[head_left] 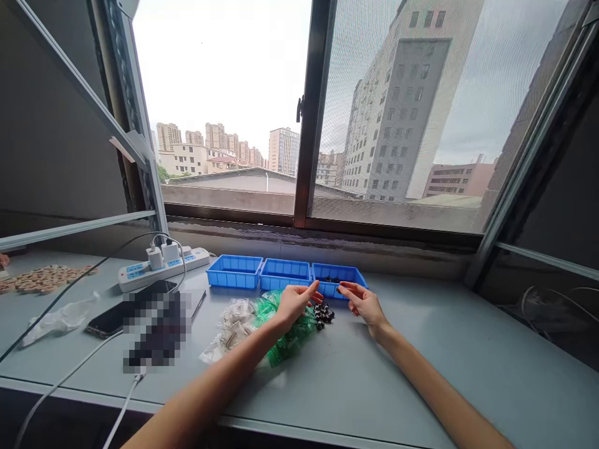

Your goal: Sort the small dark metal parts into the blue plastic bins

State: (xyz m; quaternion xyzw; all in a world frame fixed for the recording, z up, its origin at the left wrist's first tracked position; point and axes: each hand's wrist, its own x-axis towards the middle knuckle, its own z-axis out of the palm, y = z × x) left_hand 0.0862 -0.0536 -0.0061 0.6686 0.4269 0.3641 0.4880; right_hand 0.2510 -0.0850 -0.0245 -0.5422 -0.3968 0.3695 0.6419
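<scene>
Three blue bins stand in a row: the left bin [234,280] and middle bin [285,282] show no contents, while the right bin [344,293] holds dark pieces. In front lie clear bags [233,325], green plastic bags [285,349] and a pile of small black parts [324,315]. Above the green bags and beside the black pile is my left hand [296,304], its fingers apart and nothing seen in it. My right hand [361,302], at the front of the right bin, pinches a small black part [339,289] between its fingertips.
At the left are a power strip [161,270] with plugs, a black phone [131,308], a blurred-out dark object, cables, crumpled plastic [63,319] and many small tan pieces [44,279]. A window frame [306,156] rises behind the grey table [421,349].
</scene>
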